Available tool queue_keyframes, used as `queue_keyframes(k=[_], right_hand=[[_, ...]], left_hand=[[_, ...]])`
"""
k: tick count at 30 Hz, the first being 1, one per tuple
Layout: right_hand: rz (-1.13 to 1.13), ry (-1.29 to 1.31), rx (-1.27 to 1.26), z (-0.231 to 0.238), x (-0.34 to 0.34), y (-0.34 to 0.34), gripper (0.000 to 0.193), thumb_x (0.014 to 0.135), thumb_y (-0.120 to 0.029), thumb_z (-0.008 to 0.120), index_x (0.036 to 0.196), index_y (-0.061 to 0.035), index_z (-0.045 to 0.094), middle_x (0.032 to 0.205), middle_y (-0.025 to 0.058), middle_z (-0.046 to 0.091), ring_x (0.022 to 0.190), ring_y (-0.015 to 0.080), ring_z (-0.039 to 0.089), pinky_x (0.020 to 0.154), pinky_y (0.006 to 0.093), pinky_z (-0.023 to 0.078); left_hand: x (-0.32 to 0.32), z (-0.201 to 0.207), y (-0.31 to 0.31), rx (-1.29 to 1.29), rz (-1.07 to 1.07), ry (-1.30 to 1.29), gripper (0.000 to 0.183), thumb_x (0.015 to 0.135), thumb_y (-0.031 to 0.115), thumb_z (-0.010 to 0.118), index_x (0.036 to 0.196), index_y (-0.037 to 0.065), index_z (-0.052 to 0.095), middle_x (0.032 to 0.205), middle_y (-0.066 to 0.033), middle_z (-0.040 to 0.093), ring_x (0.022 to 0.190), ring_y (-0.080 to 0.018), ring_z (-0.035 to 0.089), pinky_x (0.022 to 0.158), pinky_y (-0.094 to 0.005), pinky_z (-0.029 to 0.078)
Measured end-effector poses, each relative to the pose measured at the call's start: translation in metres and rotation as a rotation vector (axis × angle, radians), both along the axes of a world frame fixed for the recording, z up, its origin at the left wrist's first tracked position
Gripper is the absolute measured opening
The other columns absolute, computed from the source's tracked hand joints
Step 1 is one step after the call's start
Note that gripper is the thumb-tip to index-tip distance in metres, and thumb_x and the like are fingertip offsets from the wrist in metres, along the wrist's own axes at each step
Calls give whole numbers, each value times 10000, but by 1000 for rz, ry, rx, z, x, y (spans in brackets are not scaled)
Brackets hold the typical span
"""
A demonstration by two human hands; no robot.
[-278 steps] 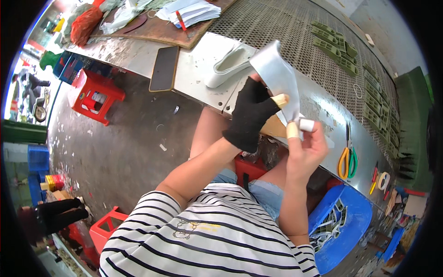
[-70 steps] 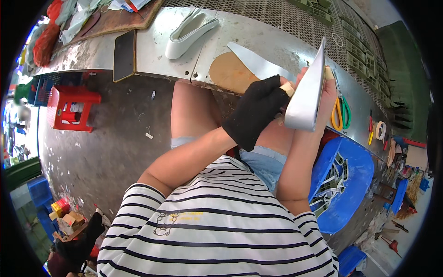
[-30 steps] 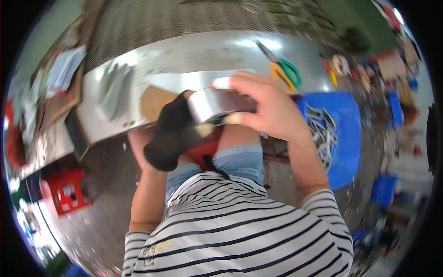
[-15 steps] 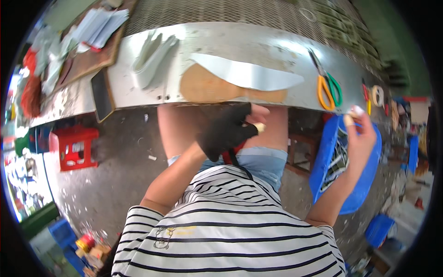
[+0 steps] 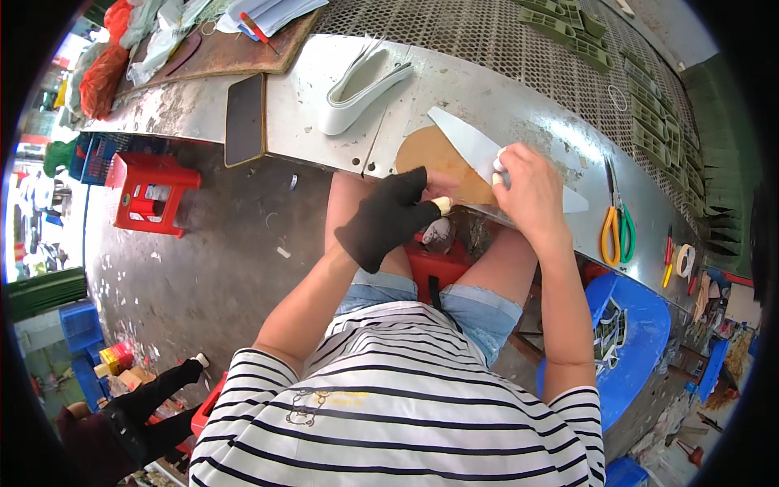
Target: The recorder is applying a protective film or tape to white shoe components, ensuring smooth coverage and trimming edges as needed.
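My left hand (image 5: 398, 213), in a black fingerless glove with a pale cover on the thumb, hovers by the table's front edge. Its bare fingers reach toward a rounded tan board (image 5: 434, 158), blurred at the tips; I see nothing held in them. Across that board lies a long white tapered piece (image 5: 464, 136) of thin sheet material. Bare apart from white fingertip covers, my right hand (image 5: 531, 195) is over this piece, hiding its middle. The right thumb and forefinger are bent, with a small gap showing between them.
Beyond the board lies a folded white strip (image 5: 357, 101), with a phone (image 5: 245, 120) farther left. Scissors (image 5: 615, 227) with orange and green handles lie at right. A blue bin (image 5: 641, 357) stands below them. Green moulded parts (image 5: 657, 122) rest on the mesh surface.
My right hand has moved left from above the blue bin to the white piece. My left hand stays near the table's front edge. The whole view has turned and shifted.
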State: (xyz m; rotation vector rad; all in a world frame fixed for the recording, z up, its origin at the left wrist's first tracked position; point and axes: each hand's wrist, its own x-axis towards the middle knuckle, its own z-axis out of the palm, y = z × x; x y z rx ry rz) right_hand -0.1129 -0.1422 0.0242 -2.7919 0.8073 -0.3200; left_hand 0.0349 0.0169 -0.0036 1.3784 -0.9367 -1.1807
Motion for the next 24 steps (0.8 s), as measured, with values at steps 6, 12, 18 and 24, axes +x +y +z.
queue_keyframes(k=[6, 12, 18, 24], right_hand=[[21, 37, -125, -3, 2, 7, 119, 652, -36, 642, 763, -29, 599, 844, 108, 573, 844, 292, 583, 720, 404, 490], [-88, -106, 95, -4, -7, -12, 111, 676, -66, 585, 742, 14, 625, 840, 129, 632, 727, 297, 615, 675, 397, 494], [-132, -286, 351, -15, -19, -38, 142, 692, -105, 590, 768, 3, 639, 781, 127, 631, 635, 246, 617, 594, 342, 471], [-552, -1197, 1142, -7, -119, -118, 204, 824, -175, 531, 947, -24, 592, 909, 76, 640, 850, 171, 623, 710, 325, 520]], left_hand=[[3, 1, -8, -7, -1, -66, 342, 835, 26, 579, 1175, 6, 553, 979, -57, 630, 916, -114, 573, 833, -264, 455], [-9, 3, -8, -40, -11, -203, 352, 803, 54, 617, 1151, 41, 572, 1036, -60, 625, 918, -130, 581, 816, -266, 461], [-42, 15, -47, -395, 40, -842, 403, 691, 112, 631, 1091, 104, 587, 1157, -63, 565, 920, -282, 566, 725, -385, 500], [-48, 2, -63, -268, -68, -1095, 355, 696, 171, 638, 1045, 129, 591, 1083, -69, 544, 977, -284, 547, 736, -406, 497]])
